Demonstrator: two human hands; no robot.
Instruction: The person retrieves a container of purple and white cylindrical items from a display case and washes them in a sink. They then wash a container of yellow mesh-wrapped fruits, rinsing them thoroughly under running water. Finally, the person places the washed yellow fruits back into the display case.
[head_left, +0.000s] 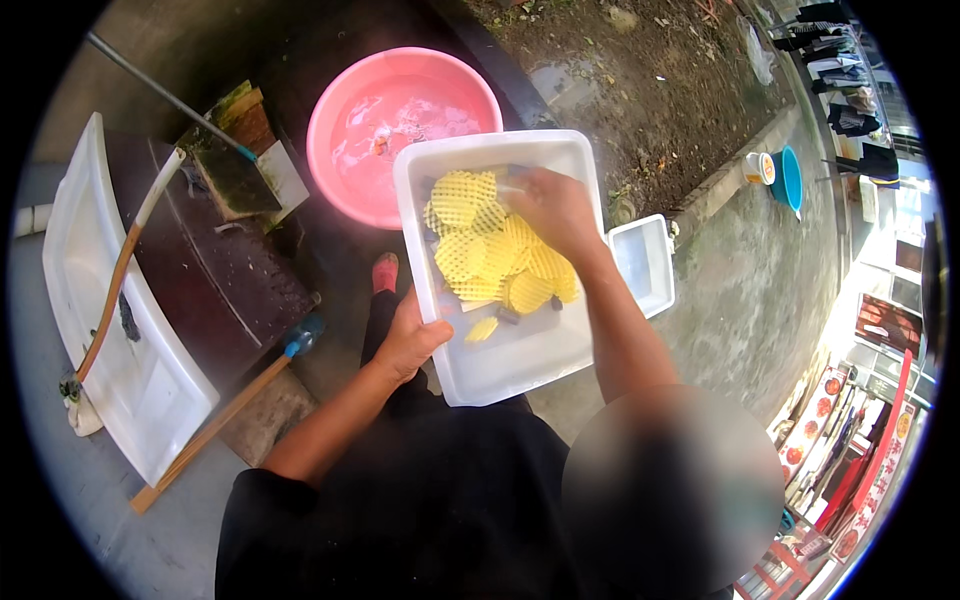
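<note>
A white plastic tub (517, 375) is held out in front of my body, tilted. My left hand (412, 337) grips its left wall, with the thumb over the rim. Inside lie yellow waffle-cut slices (495, 255), probably potato, heaped in the upper and middle part among a few dark grey pieces (508, 315). One slice (481, 328) rests apart, lower down. My right hand (551, 206) reaches into the tub at the upper right of the heap. It is blurred, and whether its fingers hold anything does not show.
A pink basin (352, 180) of water stands on the ground just beyond the tub. To the right is a smaller white container (641, 262). A white sink (142, 360) with a hose (116, 277) lies left, beside a wooden pole (217, 431). Bare soil (645, 97) borders the concrete.
</note>
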